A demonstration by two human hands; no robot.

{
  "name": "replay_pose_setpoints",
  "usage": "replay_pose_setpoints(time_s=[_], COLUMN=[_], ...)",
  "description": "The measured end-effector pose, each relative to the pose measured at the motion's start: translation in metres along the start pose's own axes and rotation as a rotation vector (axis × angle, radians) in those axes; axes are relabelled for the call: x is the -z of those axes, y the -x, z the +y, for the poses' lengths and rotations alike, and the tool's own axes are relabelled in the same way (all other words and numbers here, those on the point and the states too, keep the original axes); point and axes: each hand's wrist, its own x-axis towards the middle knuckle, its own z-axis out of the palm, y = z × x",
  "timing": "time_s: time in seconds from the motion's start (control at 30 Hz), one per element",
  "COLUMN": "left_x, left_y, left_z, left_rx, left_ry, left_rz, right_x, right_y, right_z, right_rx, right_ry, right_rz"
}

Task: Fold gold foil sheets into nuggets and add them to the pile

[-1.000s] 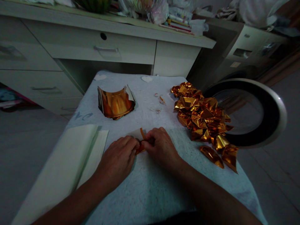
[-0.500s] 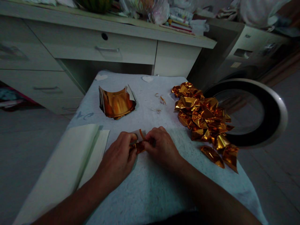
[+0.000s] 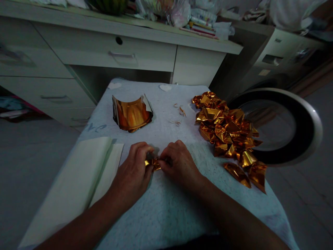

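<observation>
Between my two hands is a small piece of shiny gold foil (image 3: 156, 164), low over the cloth-covered table. My left hand (image 3: 137, 165) pinches its left end between thumb and fingers. The right end is pinched by my right hand (image 3: 178, 161), fingers curled in. Part of the foil is hidden behind the fingers. Beyond my left hand stands a curved stack of gold foil sheets (image 3: 132, 114). A heap of folded gold foil pieces (image 3: 229, 128) lies to the right. Thin tie-like strips (image 3: 182, 111) lie between stack and heap.
Folded pale paper (image 3: 75, 177) lies along the table's left side. Behind the table (image 3: 166, 99) stands a white cabinet with drawers (image 3: 125, 48), its top carrying bags and a watermelon. At right, a washing machine's round door (image 3: 309, 125) stands open beside the table.
The orange strip that stuck up between my fingers no longer shows upright. Both hands remain on the foil, with fingers slightly shifted. The whole view has moved slightly.
</observation>
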Motion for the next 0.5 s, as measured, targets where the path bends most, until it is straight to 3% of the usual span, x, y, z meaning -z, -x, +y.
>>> replay_pose_setpoints(time_s=[0.5], left_x=[-0.0013], left_y=[0.0004], left_z=[-0.0018], left_rx=[-0.009], left_ry=[-0.008], left_rz=[0.011], right_x=[0.0036], right_y=[-0.0007], right_z=[0.0005], right_rx=[-0.082], right_ry=[-0.028], right_rz=[-0.006])
